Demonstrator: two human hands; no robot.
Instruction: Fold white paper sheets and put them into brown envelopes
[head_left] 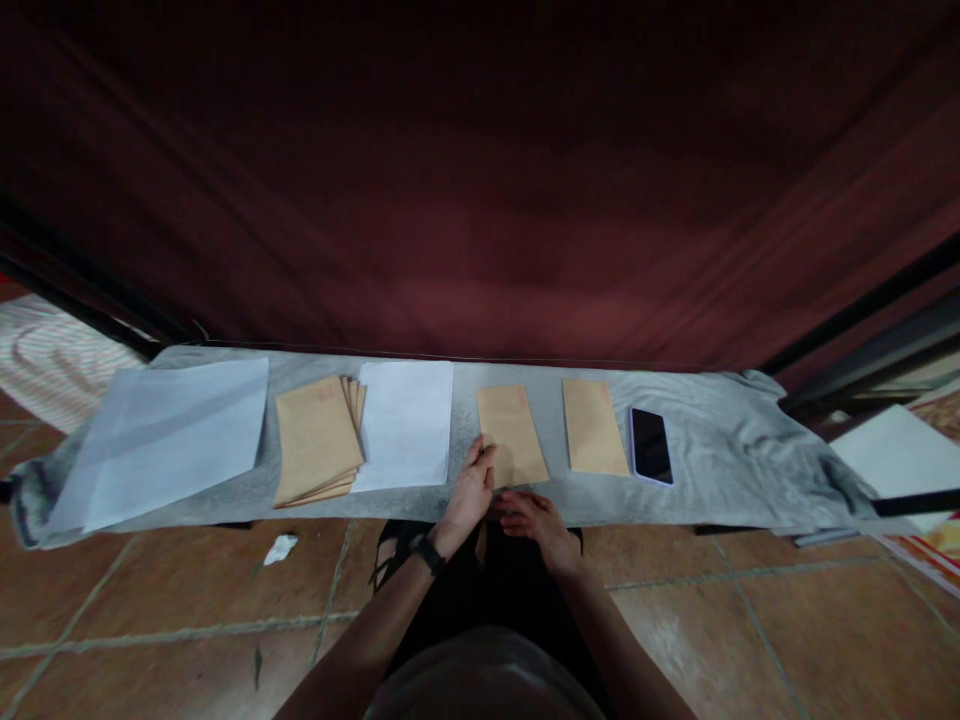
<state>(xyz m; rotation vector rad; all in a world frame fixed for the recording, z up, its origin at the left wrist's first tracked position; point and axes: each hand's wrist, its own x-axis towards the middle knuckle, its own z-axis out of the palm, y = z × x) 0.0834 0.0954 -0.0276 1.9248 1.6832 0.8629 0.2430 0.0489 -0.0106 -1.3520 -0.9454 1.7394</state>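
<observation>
My left hand point(472, 490) lies at the near left corner of a brown envelope point(512, 433) on the grey-covered bench point(720, 460), fingers stretched out on its edge. Close beside it, my right hand point(532, 517) rests at the bench's front edge just below the same envelope, fingers curled and partly spread; nothing shows in it. A second brown envelope point(594, 426) lies to the right. A stack of brown envelopes point(319, 440) sits to the left, next to a white sheet point(405, 424).
A black phone point(650, 446) lies right of the second envelope. A large white sheet point(169, 435) covers the bench's left end. A dark red curtain point(480, 200) hangs behind. A scrap of paper point(281, 548) lies on the tiled floor.
</observation>
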